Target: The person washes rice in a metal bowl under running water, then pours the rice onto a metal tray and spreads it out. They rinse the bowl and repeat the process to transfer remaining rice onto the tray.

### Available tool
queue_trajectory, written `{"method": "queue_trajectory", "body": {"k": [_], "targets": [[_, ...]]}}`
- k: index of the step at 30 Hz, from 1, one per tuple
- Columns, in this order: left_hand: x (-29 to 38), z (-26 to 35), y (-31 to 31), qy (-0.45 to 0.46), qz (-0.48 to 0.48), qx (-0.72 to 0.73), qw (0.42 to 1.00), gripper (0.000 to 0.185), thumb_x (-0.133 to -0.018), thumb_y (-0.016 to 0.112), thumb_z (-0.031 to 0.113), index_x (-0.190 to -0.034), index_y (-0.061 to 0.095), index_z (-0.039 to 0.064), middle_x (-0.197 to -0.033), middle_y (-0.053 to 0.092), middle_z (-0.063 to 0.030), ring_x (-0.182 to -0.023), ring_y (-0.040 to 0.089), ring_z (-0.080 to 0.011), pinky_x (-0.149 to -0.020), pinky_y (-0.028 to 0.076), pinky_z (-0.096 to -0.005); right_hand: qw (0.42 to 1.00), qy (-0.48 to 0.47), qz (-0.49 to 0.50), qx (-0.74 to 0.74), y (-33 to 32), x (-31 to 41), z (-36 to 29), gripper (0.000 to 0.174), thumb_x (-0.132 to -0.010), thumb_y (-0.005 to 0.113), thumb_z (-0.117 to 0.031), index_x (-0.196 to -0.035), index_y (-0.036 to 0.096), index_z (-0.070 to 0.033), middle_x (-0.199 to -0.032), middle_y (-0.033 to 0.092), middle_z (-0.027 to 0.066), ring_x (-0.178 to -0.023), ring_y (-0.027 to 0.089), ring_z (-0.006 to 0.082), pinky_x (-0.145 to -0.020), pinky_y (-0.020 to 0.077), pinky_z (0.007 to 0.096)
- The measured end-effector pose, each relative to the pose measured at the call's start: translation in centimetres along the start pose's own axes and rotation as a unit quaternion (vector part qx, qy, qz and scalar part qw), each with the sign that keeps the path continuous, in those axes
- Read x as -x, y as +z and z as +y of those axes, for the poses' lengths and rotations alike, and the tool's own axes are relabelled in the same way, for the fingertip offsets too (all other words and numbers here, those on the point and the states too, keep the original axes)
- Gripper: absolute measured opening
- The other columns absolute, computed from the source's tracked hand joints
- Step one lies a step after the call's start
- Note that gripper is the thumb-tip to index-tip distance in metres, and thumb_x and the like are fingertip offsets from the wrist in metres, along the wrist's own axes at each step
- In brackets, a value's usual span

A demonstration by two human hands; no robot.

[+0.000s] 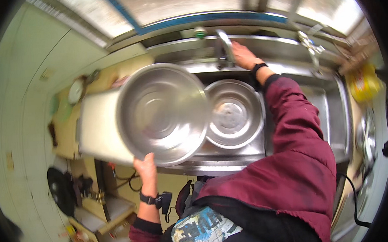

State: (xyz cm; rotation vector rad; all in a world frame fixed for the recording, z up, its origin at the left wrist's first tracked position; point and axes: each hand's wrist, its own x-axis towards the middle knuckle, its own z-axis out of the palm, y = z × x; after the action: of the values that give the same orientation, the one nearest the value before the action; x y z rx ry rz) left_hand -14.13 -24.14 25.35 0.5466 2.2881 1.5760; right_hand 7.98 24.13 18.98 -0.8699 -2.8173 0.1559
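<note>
My left hand (pixel 146 168) grips the near rim of a large stainless steel basin (pixel 161 114), thumb over the edge. This basin is tilted and slightly blurred, and it overlaps part of a white board (pixel 100 127) on its left. To its right, a smaller steel basin (pixel 230 113) sits in the left bowl of a steel sink. My right hand (pixel 243 55) is stretched out to the metal faucet (pixel 224 48) behind the basins, its fingers beside or against the faucet; the exact contact is hidden.
The sink's right bowl (pixel 317 102) lies partly under my right sleeve. A second tap (pixel 310 47) stands at the back right, near a yellow container (pixel 363 82). On the left are a dark pan (pixel 60 191) and open wooden shelves (pixel 110 224). A window runs behind the sink.
</note>
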Motion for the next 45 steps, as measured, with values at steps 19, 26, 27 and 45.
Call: {"method": "queue_trajectory", "body": {"k": [19, 26, 27, 45], "targets": [[-2.8, 0.9, -3.2, -0.142, -0.023, 0.184, 0.972, 0.033, -0.071, 0.053, -0.002, -0.104, 0.054, -0.01, -0.086, 0.062, -0.0129, -0.072, 0.062, -0.0216, -0.061, 0.052, -0.0371, 0.999, -0.026, -0.006, -0.035, 4.5, 7.6, 0.5, 0.059, -0.064, 0.047, 0.005, -0.123, 0.043, 0.001, -0.119, 0.048, 0.0208, -0.116, 0.04, 0.0385, -0.098, 0.0341, 0.0448], [-15.5, -2.8, -23.0, -0.186, 0.024, 0.31, 0.932, 0.014, -0.076, 0.061, 0.009, -0.089, 0.057, 0.004, -0.083, 0.059, -0.0062, -0.07, 0.058, -0.0186, -0.056, 0.049, -0.0287, 0.982, 0.125, -0.026, -0.14, 1.1, 18.5, -5.5, 0.051, -0.071, 0.048, 0.002, -0.122, 0.046, 0.002, -0.127, 0.046, 0.0219, -0.127, 0.033, 0.0368, -0.106, 0.0262, 0.0403], [-17.7, -3.8, -26.5, -0.184, -0.004, 0.305, 0.935, 0.017, -0.079, 0.062, 0.013, -0.093, 0.057, 0.006, -0.091, 0.059, -0.0056, -0.079, 0.058, -0.0196, -0.065, 0.051, -0.0309, 0.974, 0.175, -0.034, -0.137, 0.3, 20.3, -6.8, 0.049, -0.074, 0.048, 0.001, -0.123, 0.047, 0.002, -0.127, 0.047, 0.0213, -0.127, 0.034, 0.036, -0.106, 0.0263, 0.0397], [-44.4, -31.1, -56.8, -0.174, 0.115, 0.145, 0.967, 0.009, -0.088, 0.046, 0.009, -0.089, 0.053, 0.004, -0.077, 0.056, -0.0031, -0.068, 0.054, -0.0142, -0.068, 0.052, -0.0324, 0.934, 0.306, -0.116, -0.143, 0.2, 23.4, -36.6, 0.036, -0.075, 0.055, -0.006, -0.109, 0.056, 0.004, -0.106, 0.06, 0.0217, -0.103, 0.056, 0.0357, -0.091, 0.0427, 0.038]]}}
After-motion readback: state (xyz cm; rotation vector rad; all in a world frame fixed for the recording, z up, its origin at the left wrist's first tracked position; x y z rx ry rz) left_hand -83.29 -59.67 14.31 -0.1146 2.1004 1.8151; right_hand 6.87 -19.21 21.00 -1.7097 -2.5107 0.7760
